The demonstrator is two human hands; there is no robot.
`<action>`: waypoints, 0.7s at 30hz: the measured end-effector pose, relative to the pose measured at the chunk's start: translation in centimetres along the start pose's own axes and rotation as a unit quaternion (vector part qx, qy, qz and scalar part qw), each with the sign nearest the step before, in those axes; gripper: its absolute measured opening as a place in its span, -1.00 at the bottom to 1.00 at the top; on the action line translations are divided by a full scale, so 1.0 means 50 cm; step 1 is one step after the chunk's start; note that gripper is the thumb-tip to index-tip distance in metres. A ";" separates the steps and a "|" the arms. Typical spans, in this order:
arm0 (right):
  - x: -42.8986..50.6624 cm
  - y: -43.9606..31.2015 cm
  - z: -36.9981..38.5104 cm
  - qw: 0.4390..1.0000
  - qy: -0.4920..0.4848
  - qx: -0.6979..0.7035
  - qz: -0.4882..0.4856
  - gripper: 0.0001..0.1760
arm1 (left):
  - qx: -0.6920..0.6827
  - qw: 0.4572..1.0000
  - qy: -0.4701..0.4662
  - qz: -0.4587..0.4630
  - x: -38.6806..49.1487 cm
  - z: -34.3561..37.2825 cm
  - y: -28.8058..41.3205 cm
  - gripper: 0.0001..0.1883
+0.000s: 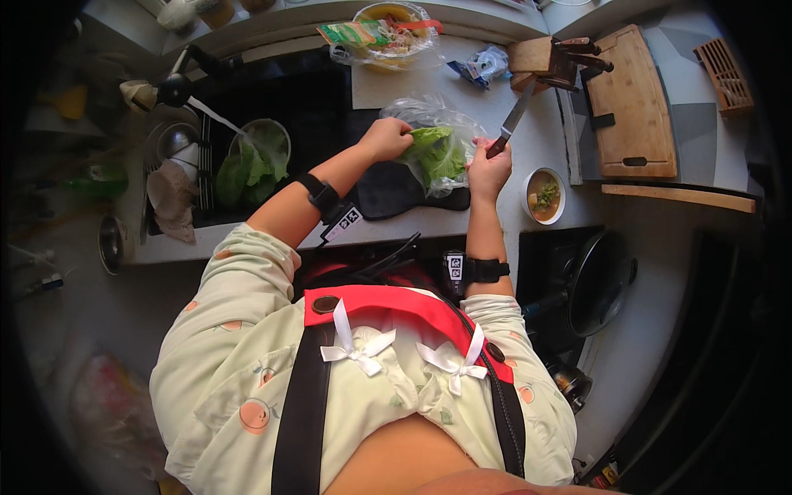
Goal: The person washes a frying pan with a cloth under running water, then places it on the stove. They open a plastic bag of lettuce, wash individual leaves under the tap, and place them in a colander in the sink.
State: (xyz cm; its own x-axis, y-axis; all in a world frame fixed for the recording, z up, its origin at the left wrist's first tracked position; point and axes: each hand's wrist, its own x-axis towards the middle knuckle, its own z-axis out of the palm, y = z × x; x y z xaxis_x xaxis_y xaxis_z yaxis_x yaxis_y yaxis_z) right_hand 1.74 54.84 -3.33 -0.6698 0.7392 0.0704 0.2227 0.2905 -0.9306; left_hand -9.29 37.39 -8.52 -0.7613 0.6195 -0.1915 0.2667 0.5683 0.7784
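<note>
Leafy green lettuce [437, 152] lies partly inside a clear plastic bag [421, 111] above a black cutting board [396, 192]. My left hand [388, 138] pinches the left edge of the lettuce or bag; which of the two is unclear. In my right hand [490, 167] is the dark handle of a kitchen knife [513, 116], its blade pointing up and away, and the fingers also touch the bag's right side. In the dark sink at left, water runs from a faucet [213, 114] onto more green leaves [257, 167] in and around a round bowl [284, 133].
A soup bowl [543, 196] stands right of my right hand, near a black pan [600, 284]. Behind are a wooden knife block [532, 57], a crumpled plastic package [486, 65] and a bagged food container [396, 37]. A wooden cutting board [631, 111] lies at the far right.
</note>
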 end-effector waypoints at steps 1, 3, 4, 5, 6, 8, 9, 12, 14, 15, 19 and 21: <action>-0.004 -0.002 0.004 1.000 0.019 -0.009 -0.004 -0.83 | -0.134 0.989 -0.035 -0.052 -0.016 -0.030 -0.002 -0.69; -0.009 -0.003 0.007 0.999 0.035 -0.009 -0.010 -0.81 | -0.384 0.908 -0.091 -0.139 -0.045 -0.090 -0.012 -0.69; -0.010 -0.003 0.008 0.999 0.044 0.000 -0.008 -0.81 | -0.470 0.863 -0.098 -0.156 -0.058 -0.122 -0.020 -0.70; -0.010 -0.001 0.008 0.999 0.046 -0.001 0.002 -0.81 | -0.551 0.811 -0.105 -0.169 -0.072 -0.153 -0.030 -0.70; -0.011 0.001 0.008 0.999 0.049 -0.002 0.007 -0.82 | -0.596 0.770 -0.113 -0.198 -0.082 -0.183 -0.039 -0.69; -0.014 0.005 0.009 0.998 0.052 0.012 0.031 -0.83 | -0.673 0.710 -0.118 -0.171 -0.093 -0.229 -0.054 -0.69; -0.018 0.007 0.010 0.998 0.057 0.003 0.020 -0.84 | -0.713 0.673 -0.123 -0.156 -0.095 -0.247 -0.059 -0.69; -0.032 0.008 0.013 0.998 0.057 -0.003 0.028 -0.84 | -0.706 0.688 -0.098 -0.137 -0.092 -0.295 -0.060 -0.65; -0.040 0.007 0.011 0.998 0.056 0.014 0.035 -0.83 | -0.700 0.698 -0.088 -0.118 -0.083 -0.315 -0.047 -0.63; -0.041 0.008 0.010 0.997 0.046 0.036 0.040 -0.83 | -0.695 0.706 -0.085 -0.104 -0.076 -0.323 -0.037 -0.63; -0.037 0.014 -0.002 0.994 0.051 0.078 0.051 -0.82 | -0.686 0.718 -0.045 -0.112 -0.057 -0.352 -0.012 -0.62; -0.035 0.020 -0.008 0.995 0.041 0.086 0.037 -0.81 | -0.658 0.742 0.020 -0.131 -0.083 -0.368 -0.036 -0.66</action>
State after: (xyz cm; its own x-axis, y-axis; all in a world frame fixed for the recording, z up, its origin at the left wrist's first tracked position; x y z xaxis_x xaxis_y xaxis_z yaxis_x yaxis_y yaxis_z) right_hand 3.39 54.06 -4.23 -0.5943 0.8040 0.0216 0.1400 0.1299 -0.9816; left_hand -17.47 23.82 1.87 -0.7091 0.5498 -0.4416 -0.6806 -0.3698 0.6325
